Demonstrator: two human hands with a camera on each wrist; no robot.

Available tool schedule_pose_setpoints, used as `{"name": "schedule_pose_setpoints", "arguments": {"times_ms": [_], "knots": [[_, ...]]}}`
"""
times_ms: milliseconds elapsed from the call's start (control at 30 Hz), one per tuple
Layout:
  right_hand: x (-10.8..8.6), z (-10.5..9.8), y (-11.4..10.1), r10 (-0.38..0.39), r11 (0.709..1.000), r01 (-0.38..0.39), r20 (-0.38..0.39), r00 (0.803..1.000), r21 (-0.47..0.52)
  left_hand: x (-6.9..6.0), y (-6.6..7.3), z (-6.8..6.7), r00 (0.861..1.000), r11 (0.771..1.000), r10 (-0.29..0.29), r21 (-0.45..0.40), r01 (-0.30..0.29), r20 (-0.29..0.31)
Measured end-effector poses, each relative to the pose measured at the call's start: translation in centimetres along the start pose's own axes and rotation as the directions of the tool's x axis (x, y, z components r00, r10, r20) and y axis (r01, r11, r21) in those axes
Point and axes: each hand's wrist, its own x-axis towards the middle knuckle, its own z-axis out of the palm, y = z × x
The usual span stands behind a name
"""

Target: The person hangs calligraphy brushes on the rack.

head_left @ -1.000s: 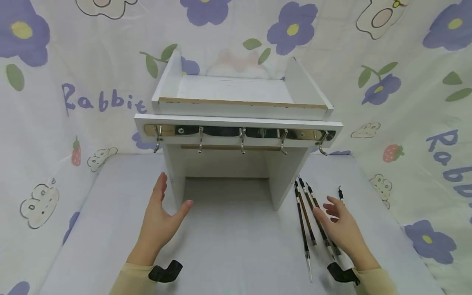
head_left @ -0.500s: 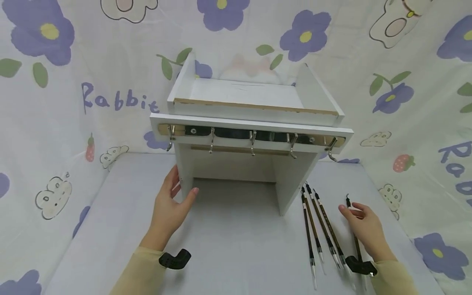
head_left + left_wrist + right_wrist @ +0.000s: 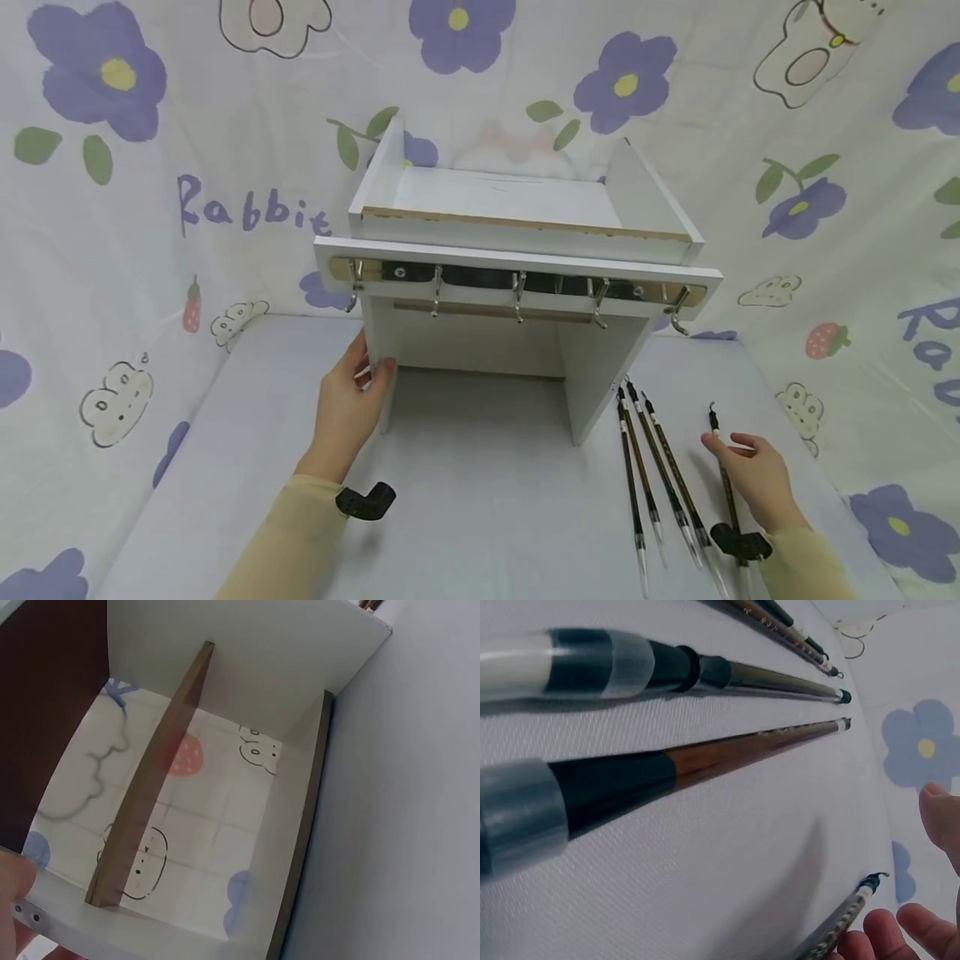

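Note:
A white wooden shelf rack [image 3: 600,358] stands in the middle of the head view, a row of metal hooks [image 3: 519,292] along its front board. My left hand [image 3: 347,412] grips its left side panel, thumb at the front edge and fingers round the outer face. The left wrist view shows the rack's inside [image 3: 255,667] and part of that hand [image 3: 13,892]. My right hand [image 3: 759,479] hovers around the rightmost writing brush [image 3: 729,492], thumb apart from the fingers. Its fingertips are close to that brush [image 3: 845,921] in the right wrist view; whether they touch is unclear.
Several more writing brushes [image 3: 671,460] with clear tip caps lie side by side to the right of the rack. Behind the white table surface [image 3: 480,517] hangs a printed cloth [image 3: 247,133] with purple flowers.
My left hand has moved up to the rack's left panel and taken hold of it. My right hand has shifted right, from beside the brush group to the rightmost brush. The head view has shifted slightly.

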Motion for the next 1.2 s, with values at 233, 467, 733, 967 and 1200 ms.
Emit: {"name": "schedule_pose_setpoints", "arguments": {"times_ms": [233, 467, 733, 967, 1200], "knots": [[1.1, -0.1, 0.9, 0.007, 0.999, -0.006, 0.031, 0.999, -0.04, 0.1, -1.1, 0.3, 0.999, 0.999, 0.01, 0.049, -0.007, -0.051], [2.3, 0.0, 1.8, 0.033, 0.997, -0.031, 0.037, 0.999, -0.065, -0.2, -1.6, 0.6, 0.994, 0.997, 0.013, 0.083, -0.003, -0.111], [2.5, 0.2, 1.5, 0.086, 0.995, -0.087, -0.017, 0.996, -0.052, -0.1, -1.6, 0.7, 0.992, 0.994, 0.028, 0.11, -0.015, -0.121], [2.9, 0.3, 1.6, 0.122, 0.992, -0.123, -0.029, 0.992, -0.04, 0.0, -1.9, 0.8, 0.989, 0.993, 0.06, 0.11, -0.045, -0.137], [3.0, -0.3, 1.4, 0.135, 0.991, -0.135, 0.011, 0.991, -0.023, -0.1, -1.9, 0.8, 0.992, 0.993, 0.026, 0.115, -0.011, -0.125]]}}
